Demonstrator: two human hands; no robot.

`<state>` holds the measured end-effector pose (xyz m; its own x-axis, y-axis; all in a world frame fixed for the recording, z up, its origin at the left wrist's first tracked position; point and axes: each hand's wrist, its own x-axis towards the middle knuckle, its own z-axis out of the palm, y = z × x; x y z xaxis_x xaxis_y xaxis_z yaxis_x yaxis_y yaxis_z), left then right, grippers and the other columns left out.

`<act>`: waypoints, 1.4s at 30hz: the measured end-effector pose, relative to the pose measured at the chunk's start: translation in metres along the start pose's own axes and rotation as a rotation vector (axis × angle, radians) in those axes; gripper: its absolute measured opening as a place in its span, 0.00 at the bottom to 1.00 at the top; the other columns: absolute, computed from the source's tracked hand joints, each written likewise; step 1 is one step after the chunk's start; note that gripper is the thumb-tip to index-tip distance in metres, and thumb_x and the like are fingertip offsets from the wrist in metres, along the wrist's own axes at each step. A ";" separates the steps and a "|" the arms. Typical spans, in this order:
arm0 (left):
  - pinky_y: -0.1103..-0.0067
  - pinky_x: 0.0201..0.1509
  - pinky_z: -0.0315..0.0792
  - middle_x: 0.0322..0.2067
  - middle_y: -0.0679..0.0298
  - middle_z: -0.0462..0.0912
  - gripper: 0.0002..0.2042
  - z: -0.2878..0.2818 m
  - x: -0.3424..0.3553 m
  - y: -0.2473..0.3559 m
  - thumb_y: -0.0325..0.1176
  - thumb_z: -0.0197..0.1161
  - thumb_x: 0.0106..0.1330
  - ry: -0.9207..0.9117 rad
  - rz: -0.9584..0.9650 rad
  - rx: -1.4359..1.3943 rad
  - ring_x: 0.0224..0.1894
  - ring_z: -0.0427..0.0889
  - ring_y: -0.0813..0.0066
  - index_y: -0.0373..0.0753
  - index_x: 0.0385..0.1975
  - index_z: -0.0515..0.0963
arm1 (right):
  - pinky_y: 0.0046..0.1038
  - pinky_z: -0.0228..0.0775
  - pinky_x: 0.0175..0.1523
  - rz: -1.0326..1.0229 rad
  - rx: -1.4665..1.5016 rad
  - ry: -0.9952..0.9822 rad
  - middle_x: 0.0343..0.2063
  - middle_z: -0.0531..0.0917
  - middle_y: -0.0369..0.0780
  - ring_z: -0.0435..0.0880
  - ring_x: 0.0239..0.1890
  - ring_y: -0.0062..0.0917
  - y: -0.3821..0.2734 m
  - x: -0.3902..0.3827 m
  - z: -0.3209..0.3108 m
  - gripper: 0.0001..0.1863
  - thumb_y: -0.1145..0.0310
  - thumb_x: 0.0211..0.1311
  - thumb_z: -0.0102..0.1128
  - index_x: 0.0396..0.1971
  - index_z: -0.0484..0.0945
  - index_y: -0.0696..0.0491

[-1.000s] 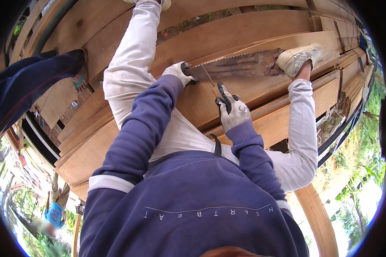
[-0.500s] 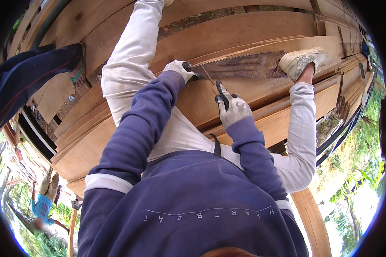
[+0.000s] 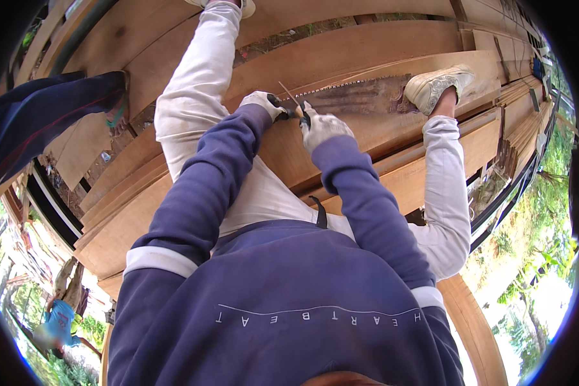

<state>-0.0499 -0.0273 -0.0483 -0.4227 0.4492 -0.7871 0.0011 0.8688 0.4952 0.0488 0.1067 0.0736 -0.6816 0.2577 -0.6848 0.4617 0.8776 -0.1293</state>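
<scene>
A rusty handsaw (image 3: 360, 96) lies across the boards with its toothed edge on the far side. My left hand (image 3: 262, 103), in a white and black work glove, is closed on the narrow left end of the blade. In a matching glove, my right hand (image 3: 327, 130) grips the handle of a thin file (image 3: 288, 93). The file's shaft slants across the toothed edge near my left hand and points away from me. My right shoe (image 3: 434, 90) rests at the wide right end of the saw, hiding part of it.
Stacked wooden boards (image 3: 367, 48) spread beneath and around me. At the left stands another person's dark trouser leg (image 3: 51, 119) with a sandalled foot. Farther off at lower left is a person in a blue shirt (image 3: 61, 318). Greenery (image 3: 547, 257) shows at right.
My right hand has pushed the file away from me and to the left, across the saw's teeth. My left hand keeps its hold on the blade.
</scene>
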 end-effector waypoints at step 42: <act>0.72 0.49 0.74 0.40 0.56 0.85 0.14 0.001 -0.006 -0.017 0.41 0.65 0.57 0.057 0.071 -0.084 0.44 0.83 0.60 0.46 0.42 0.84 | 0.40 0.75 0.44 -0.030 0.012 0.043 0.33 0.82 0.49 0.84 0.37 0.42 0.014 -0.056 0.005 0.20 0.57 0.67 0.49 0.54 0.74 0.48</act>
<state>-0.0470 -0.0446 -0.0527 -0.4752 0.4940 -0.7281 -0.0422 0.8137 0.5797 0.0960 0.1023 0.1068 -0.7189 0.2490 -0.6489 0.4473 0.8804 -0.1577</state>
